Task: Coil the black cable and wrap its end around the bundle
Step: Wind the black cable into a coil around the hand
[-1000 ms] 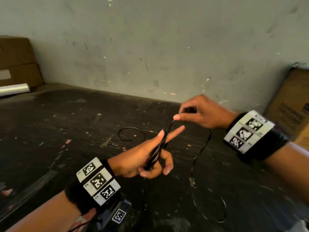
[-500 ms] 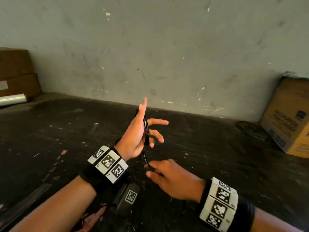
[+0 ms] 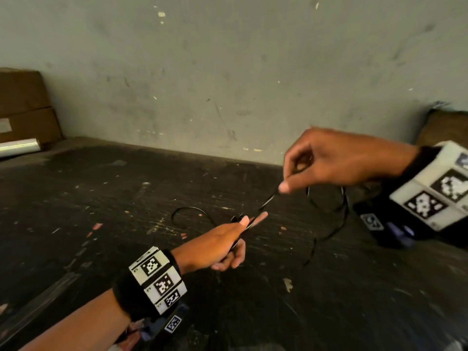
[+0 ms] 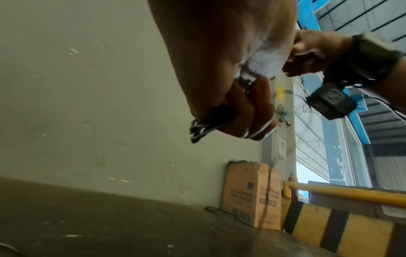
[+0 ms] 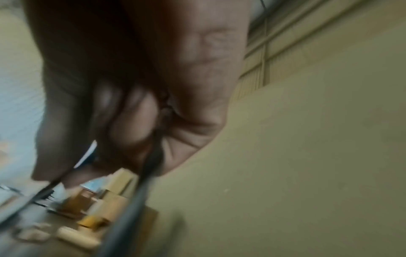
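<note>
While I am watching from the head view, the left hand (image 3: 222, 243) is gripping the coiled bundle (image 4: 201, 130) of the black cable (image 3: 329, 229) in curled fingers. The right hand (image 3: 329, 160) is pinching a strand above the dark table (image 3: 101, 198), slack looping beneath it. A cardboard box (image 4: 250, 196) is standing by the wall.

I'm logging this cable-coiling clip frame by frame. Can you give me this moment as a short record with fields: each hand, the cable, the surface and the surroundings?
left hand: left hand grips the coiled loops of the black cable
right hand: right hand pinches the cable, raised above and right of the left hand
cable state: partly coiled; a loose strand hangs below the right hand, another curve lies on the dark work surface
end wrap: not yet done
surroundings: cardboard box against the wall
</note>
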Motion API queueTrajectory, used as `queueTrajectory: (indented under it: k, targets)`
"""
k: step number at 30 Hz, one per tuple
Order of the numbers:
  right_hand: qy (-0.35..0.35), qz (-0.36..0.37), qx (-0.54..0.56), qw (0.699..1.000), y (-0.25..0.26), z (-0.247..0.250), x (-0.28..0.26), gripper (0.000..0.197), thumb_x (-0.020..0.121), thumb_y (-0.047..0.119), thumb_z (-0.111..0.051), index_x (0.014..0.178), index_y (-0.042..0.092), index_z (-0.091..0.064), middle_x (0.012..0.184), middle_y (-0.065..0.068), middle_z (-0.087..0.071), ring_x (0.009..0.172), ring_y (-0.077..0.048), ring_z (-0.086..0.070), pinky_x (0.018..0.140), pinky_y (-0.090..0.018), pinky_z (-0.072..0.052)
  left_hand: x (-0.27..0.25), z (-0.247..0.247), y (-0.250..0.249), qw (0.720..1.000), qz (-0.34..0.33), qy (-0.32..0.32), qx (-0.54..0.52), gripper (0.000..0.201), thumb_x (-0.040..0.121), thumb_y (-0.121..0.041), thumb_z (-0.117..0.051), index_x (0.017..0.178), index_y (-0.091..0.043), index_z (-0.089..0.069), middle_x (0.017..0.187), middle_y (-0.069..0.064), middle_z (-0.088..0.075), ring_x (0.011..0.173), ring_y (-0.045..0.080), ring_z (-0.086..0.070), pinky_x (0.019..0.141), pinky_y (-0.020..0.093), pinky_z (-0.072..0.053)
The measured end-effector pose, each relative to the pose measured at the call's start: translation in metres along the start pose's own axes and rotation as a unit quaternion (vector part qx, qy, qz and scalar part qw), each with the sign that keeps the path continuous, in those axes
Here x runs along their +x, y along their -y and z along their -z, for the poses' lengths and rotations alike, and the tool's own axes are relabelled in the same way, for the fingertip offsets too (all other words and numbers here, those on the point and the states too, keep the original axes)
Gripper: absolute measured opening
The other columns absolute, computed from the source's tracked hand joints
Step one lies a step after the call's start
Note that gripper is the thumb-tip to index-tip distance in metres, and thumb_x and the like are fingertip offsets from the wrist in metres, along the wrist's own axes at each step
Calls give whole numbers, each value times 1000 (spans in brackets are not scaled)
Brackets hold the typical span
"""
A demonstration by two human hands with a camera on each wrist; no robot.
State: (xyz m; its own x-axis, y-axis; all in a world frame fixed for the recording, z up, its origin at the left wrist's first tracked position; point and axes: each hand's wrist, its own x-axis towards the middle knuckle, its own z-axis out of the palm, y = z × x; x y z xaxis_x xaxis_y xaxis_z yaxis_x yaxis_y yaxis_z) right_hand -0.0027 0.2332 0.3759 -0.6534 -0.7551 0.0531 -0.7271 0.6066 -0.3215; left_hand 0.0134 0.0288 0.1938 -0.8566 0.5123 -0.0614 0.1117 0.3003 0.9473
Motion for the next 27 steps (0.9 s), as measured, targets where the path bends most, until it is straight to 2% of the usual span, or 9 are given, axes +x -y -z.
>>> queueTrajectory:
  k: [4, 6, 8, 12, 16, 18, 21, 24, 27]
  targets:
    - [-103, 23, -57, 993, -31, 14, 12, 18, 76, 34, -73, 72, 16, -74, 50, 4, -57, 45, -4, -44, 47, -16, -32, -8, 1, -8, 995, -28, 49, -86, 56, 87, -67, -16, 138, -54, -35, 58, 5, -50, 36, 8, -30, 34, 16, -24]
    - [-141, 29, -70, 987, -52, 2, 19, 29, 77, 41, -69, 72, 13, -73, 56, 1, -63, 47, -6, -47, 49, -20, -35, -13, 4, -16, 989, -46, 64, -128, 57, 88, -65, -15, 139, -51, -36, 57, 6, -49, 35, 7, -29, 33, 16, -24]
    - [-159, 36, -54, 985, -69, -21, 25, 43, 78, 50, -58, 70, 11, -71, 56, -5, -63, 48, -13, -49, 50, -26, -37, -17, 4, -27, 985, -69, 69, -140, 56, 88, -63, -16, 139, -50, -36, 55, 6, -48, 33, 6, -28, 33, 16, -22]
    - [-163, -8, 26, 986, -84, -68, 31, 55, 79, 63, -41, 55, 18, -62, 45, 5, -48, 40, -4, -42, 48, -13, -32, -21, -2, -47, 982, -113, 55, -144, 57, 88, -63, -17, 138, -47, -40, 51, 4, -45, 31, 4, -25, 32, 19, -15]
    - [-112, -78, 78, 988, -72, -114, 34, 75, 80, 70, -30, 68, 7, -68, 64, -15, -67, 57, -21, -63, 60, -30, -50, -15, -5, -58, 954, -149, 64, -251, 59, 87, -63, -24, 137, -42, -45, 49, 3, -48, 28, 1, -26, 31, 21, -11]
    - [-95, -80, 109, 986, -60, -137, 34, 62, 93, 51, -35, 73, 3, -68, 74, -22, -69, 69, -28, -66, 71, -40, -53, -9, 0, -62, 930, -159, 59, -326, 60, 87, -63, -26, 139, -38, -45, 53, 6, -54, 26, 2, -28, 29, 16, -15]
    - [-54, -69, 144, 986, -37, -162, 30, 49, 97, 42, -36, 82, 8, -68, 68, -6, -63, 61, -13, -59, 66, -30, -49, 1, 14, -69, 927, -151, -54, -339, 62, 88, -57, -33, 143, -28, -39, 58, 7, -55, 27, 4, -28, 29, 15, -22]
    - [-4, -56, 169, 984, -16, -170, 24, 27, 96, 34, -46, 100, 15, -65, 81, 1, -64, 63, -1, -55, 62, -17, -46, 13, 29, -67, 919, -144, -219, -294, 50, 98, -19, -43, 146, -18, -30, 59, 3, -53, 31, 5, -29, 35, 17, -22]
    - [48, -82, 238, 967, 4, -164, 19, 22, 94, 28, -52, 114, 22, -59, 74, 7, -60, 50, 3, -53, 49, -13, -43, 19, 38, -58, 899, -135, -285, -304, 58, 99, -13, -42, 151, -21, -17, 70, 8, -59, 35, 9, -43, 35, 19, -32]
